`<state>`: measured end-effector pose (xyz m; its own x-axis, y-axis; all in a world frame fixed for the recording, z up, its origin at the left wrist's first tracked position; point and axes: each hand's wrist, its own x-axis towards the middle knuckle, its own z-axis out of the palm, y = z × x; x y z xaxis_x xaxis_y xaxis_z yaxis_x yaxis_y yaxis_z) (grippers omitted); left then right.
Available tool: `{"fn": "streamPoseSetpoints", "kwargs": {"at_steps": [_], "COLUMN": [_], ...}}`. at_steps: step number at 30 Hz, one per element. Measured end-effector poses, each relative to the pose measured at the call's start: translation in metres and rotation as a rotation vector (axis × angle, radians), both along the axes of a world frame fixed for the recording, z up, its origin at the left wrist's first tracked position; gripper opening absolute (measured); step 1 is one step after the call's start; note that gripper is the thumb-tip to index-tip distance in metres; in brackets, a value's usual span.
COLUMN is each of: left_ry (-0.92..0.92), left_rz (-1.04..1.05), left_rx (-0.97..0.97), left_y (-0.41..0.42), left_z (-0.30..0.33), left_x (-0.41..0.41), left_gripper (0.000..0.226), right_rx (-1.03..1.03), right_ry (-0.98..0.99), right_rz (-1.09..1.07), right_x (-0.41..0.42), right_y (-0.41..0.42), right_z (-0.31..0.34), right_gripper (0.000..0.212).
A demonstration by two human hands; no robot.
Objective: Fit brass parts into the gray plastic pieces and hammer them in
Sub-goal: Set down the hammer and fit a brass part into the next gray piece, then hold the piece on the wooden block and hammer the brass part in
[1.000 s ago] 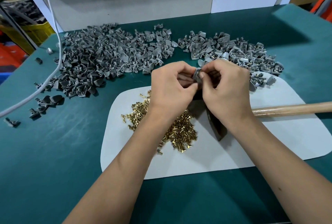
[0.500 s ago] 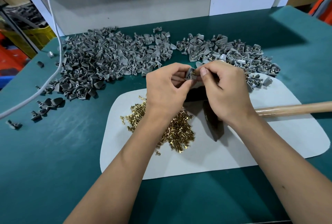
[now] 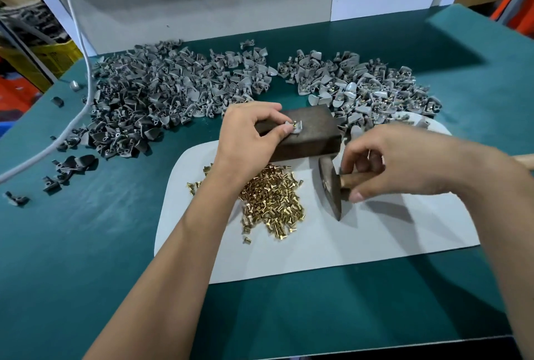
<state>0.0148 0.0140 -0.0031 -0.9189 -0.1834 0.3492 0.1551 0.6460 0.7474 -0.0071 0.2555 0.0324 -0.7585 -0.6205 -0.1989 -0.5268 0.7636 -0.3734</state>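
Two bare forearms come in from the bottom edge over a teal, matte, slightly scuffed counter [image 3: 86,244]. A pale gray mat [image 3: 318,255] w/ rounded corners lies flat at frame center. On it, center-left, a loose heap of brass parts [image 3: 274,200]: small, shiny, stubby pins w/ flared heads.

Right of the heap, a hammer [image 3: 332,186] lies on the mat, dark worn metal head wedge-shaped, round wooden handle running off to the right edge. Right hand [image 3: 404,163] is over the handle next to the head, fingers curled round the wood, thumb below.

Just beyond the heap, a dark brown rectangular block [image 3: 306,131], smooth top. Left hand [image 3: 251,131] pinches a gray plastic piece [image 3: 294,128] against the block's top; a brass pin stands upright in it.

Farther back, upper left to center, a big pile of gray plastic pieces [image 3: 161,99], curved fin-like shells, matte. Upper right, a second pile [image 3: 361,88], some showing brass. A gray cable [image 3: 83,79] snakes along the left edge.
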Motion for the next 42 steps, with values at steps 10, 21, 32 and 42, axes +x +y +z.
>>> {"fn": "streamPoseSetpoints", "kwargs": {"at_steps": [10,21,32,42], "left_ry": [-0.049,-0.07,-0.091,-0.112], "left_rz": [-0.018,-0.042,-0.023,-0.031], "left_rx": [0.123,0.133,0.158,0.171], "left_y": [-0.002,0.0,0.001,0.001], "left_z": [-0.002,-0.001,0.001,0.003], "left_x": [-0.001,-0.001,0.0,0.001], "left_gripper": [0.014,0.01,0.009,0.008], "right_rx": [-0.339,-0.364,-0.239,-0.293], "right_ry": [-0.1,0.424,0.535,0.697], "right_rz": [-0.027,-0.14,-0.229,-0.258], "right_x": [0.004,-0.007,-0.01,-0.004], "right_y": [0.001,-0.047,-0.048,-0.06], "right_z": [0.019,0.025,0.026,0.028], "right_gripper": [0.003,0.022,0.023,0.028]}}
